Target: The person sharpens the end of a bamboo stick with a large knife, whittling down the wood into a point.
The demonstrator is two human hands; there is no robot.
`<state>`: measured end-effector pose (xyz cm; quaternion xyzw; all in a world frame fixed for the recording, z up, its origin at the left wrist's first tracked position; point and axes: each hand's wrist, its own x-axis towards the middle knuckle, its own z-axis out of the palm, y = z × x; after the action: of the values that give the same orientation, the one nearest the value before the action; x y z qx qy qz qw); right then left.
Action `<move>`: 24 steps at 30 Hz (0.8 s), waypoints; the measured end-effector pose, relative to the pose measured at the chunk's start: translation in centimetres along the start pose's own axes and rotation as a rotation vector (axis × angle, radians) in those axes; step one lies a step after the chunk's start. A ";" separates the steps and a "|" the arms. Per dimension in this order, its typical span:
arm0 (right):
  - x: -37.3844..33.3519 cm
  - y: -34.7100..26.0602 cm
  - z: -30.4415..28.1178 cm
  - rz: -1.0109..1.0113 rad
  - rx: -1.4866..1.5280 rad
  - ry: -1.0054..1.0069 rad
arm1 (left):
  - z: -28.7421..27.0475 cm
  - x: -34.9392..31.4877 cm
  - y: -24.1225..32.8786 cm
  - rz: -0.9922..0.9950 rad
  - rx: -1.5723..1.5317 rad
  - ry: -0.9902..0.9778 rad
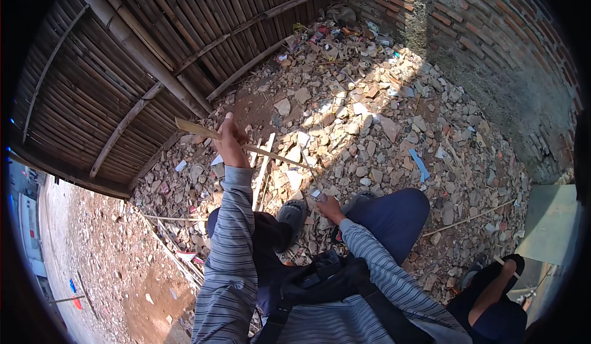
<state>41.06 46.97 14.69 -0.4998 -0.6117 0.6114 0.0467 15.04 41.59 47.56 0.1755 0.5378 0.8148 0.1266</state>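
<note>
Your left hand [231, 142], fingers closed, holds a wooden strip [194, 128] above the rubble [375, 153]; it looks light, stiff, maybe splintery, best gripped near its wider end. Your right hand [330, 208] grips a small shiny object [316, 194].

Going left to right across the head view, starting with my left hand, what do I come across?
Left hand closed around a tan strip → right hand holding a small object too unclear to identify → light blue strip on the rubble → grey-green board.
</note>
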 end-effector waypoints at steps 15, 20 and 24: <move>0.0 2.0 2.4 -0.175 -0.010 -0.058 | 0.7 -1.1 -0.3 0.004 -0.313 0.058; 1.2 3.7 2.2 -0.164 -0.157 0.022 | 1.4 -1.1 -0.9 -0.010 -0.329 -0.003; -1.6 -0.5 2.7 -0.202 -0.105 0.028 | 0.8 -0.9 -0.7 0.007 -0.298 0.039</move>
<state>39.77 44.09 15.32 -0.4459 -0.6894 0.5637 0.0905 16.23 42.16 47.11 0.1407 0.4126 0.8894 0.1379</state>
